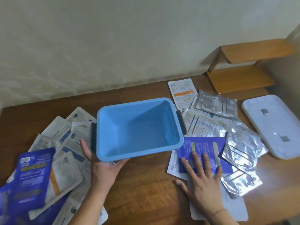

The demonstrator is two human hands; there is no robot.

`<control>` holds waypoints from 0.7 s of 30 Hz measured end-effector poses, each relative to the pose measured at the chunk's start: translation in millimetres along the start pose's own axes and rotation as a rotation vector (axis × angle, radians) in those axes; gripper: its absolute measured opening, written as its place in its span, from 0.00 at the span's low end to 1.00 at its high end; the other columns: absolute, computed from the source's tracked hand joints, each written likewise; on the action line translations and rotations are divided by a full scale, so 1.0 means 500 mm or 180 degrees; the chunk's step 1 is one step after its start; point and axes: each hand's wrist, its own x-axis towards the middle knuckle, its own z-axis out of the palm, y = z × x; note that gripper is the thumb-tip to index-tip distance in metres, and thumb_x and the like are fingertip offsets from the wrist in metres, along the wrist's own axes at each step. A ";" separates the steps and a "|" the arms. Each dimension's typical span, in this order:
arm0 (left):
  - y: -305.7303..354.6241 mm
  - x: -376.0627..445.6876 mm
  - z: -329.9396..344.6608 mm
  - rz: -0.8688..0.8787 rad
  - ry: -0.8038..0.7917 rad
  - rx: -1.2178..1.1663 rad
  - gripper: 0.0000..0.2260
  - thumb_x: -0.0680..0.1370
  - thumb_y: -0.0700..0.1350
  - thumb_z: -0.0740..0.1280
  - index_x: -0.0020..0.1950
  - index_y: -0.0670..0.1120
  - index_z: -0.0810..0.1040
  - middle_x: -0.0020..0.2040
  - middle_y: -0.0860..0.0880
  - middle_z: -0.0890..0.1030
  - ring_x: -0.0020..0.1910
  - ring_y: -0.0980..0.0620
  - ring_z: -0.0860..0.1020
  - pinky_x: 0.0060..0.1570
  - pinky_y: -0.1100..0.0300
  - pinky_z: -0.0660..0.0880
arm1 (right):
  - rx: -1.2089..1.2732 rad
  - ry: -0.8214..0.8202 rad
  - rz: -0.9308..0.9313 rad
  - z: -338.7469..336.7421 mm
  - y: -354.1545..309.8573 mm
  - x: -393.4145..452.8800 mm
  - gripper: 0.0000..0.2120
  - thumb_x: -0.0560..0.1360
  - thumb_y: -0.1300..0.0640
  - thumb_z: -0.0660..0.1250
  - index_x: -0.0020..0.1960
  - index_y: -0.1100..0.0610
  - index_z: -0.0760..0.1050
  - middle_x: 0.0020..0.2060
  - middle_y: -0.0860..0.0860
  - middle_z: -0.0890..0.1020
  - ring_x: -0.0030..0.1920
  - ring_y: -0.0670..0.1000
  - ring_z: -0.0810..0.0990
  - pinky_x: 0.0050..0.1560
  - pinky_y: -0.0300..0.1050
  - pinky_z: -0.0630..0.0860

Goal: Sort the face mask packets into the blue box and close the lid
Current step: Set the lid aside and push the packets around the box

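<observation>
- Hands at work on a brown wooden table point(142, 189): the left hand point(103, 166) grips the near left corner of the blue box point(138, 129), thumb up along the dark grey handle, the other fingers curled under the near rim.
- Blue box sits mid-table, lidless and with nothing inside, its near edge tilted up.
- Right hand point(201, 181) lies flat with fingers spread, pressing on a dark blue packet point(203, 148) just right of the box; it holds nothing.
- Silver foil packets point(240, 150) and white printed packets point(183, 93) lie scattered around that blue one, to the right and far right of the box.
- Left of the box, a heap of white and blue packets point(48, 159) overlaps loosely.
- White lid point(276, 127) rests at the far right edge, apart from the box.
</observation>
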 end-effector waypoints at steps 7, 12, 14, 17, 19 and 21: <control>-0.027 -0.014 0.023 -0.0115 -0.0160 -0.0651 0.53 0.62 0.27 0.78 0.76 0.37 0.46 0.66 0.58 0.65 0.69 0.72 0.62 0.55 0.76 0.72 | -0.0273 -0.0018 -0.0112 -0.009 0.083 0.040 0.31 0.76 0.30 0.45 0.74 0.40 0.64 0.77 0.49 0.61 0.77 0.59 0.57 0.59 0.69 0.63; -0.027 -0.027 0.037 -0.0369 0.0037 -0.0788 0.53 0.66 0.38 0.76 0.78 0.49 0.42 0.70 0.59 0.63 0.69 0.64 0.67 0.57 0.66 0.76 | -0.0195 0.0214 -0.0222 -0.010 0.122 0.071 0.32 0.75 0.30 0.47 0.74 0.42 0.64 0.78 0.49 0.59 0.77 0.59 0.56 0.54 0.62 0.66; -0.036 -0.039 0.042 -0.0644 0.0275 -0.0738 0.54 0.66 0.45 0.78 0.78 0.54 0.41 0.71 0.55 0.64 0.69 0.61 0.69 0.61 0.60 0.76 | -0.0140 0.0501 -0.0373 0.000 0.121 0.073 0.32 0.74 0.31 0.52 0.73 0.44 0.68 0.76 0.51 0.63 0.76 0.61 0.58 0.54 0.62 0.66; -0.039 -0.087 0.051 -0.0691 0.0835 -0.0206 0.53 0.66 0.65 0.76 0.77 0.41 0.51 0.75 0.50 0.58 0.76 0.61 0.56 0.73 0.61 0.61 | 0.0033 0.0956 -0.0641 0.017 0.123 0.075 0.29 0.73 0.35 0.57 0.69 0.47 0.73 0.73 0.55 0.69 0.73 0.64 0.65 0.56 0.65 0.65; -0.064 -0.123 0.037 -0.0457 0.1132 -0.0036 0.50 0.67 0.61 0.74 0.73 0.32 0.53 0.74 0.44 0.57 0.76 0.57 0.56 0.73 0.62 0.59 | 0.0085 0.1345 -0.0841 0.030 0.125 0.075 0.26 0.73 0.37 0.59 0.66 0.47 0.75 0.69 0.55 0.74 0.69 0.63 0.70 0.57 0.66 0.66; -0.095 -0.135 0.014 -0.0325 0.0838 0.0101 0.49 0.66 0.59 0.75 0.66 0.22 0.61 0.72 0.36 0.66 0.73 0.42 0.65 0.73 0.56 0.60 | 0.0085 0.1642 -0.1092 0.036 0.128 0.080 0.22 0.74 0.38 0.60 0.64 0.46 0.73 0.64 0.53 0.79 0.66 0.61 0.72 0.58 0.66 0.68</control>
